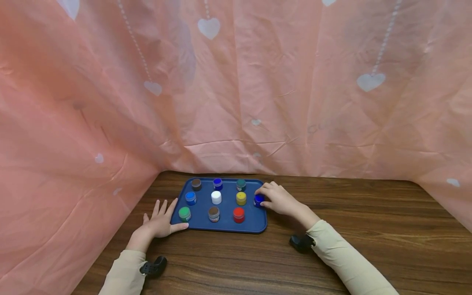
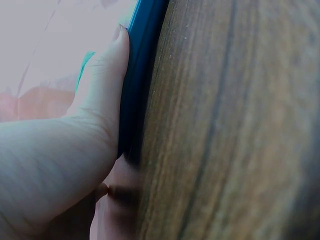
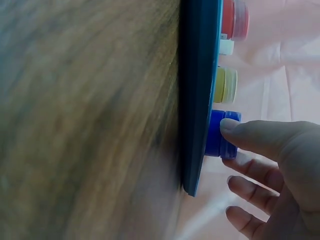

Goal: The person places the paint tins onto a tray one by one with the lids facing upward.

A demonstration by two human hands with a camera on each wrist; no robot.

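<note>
A dark blue tray [image 1: 221, 226] lies on the wooden table [image 1: 332, 229] with several small paint jars standing in rows. My right hand [image 1: 262, 196] pinches a dark blue jar [image 1: 259, 200] at the tray's right edge. In the right wrist view my thumb [image 3: 250, 132] touches that jar [image 3: 219, 132] while the other fingers [image 3: 250, 185] curl beside it. My left hand [image 1: 164, 217] lies flat on the table at the tray's front left corner. Its thumb [image 2: 107, 85] presses along the tray's rim [image 2: 142, 60].
The other jars are brown [image 1: 196, 184], blue [image 1: 217, 183], teal [image 1: 241, 184], light blue [image 1: 190, 198], white [image 1: 216, 197], yellow [image 1: 241, 198], green [image 1: 184, 214], grey-brown [image 1: 214, 214] and red [image 1: 239, 214]. Pink cloth [image 1: 236, 102] with white hearts walls in the back and sides.
</note>
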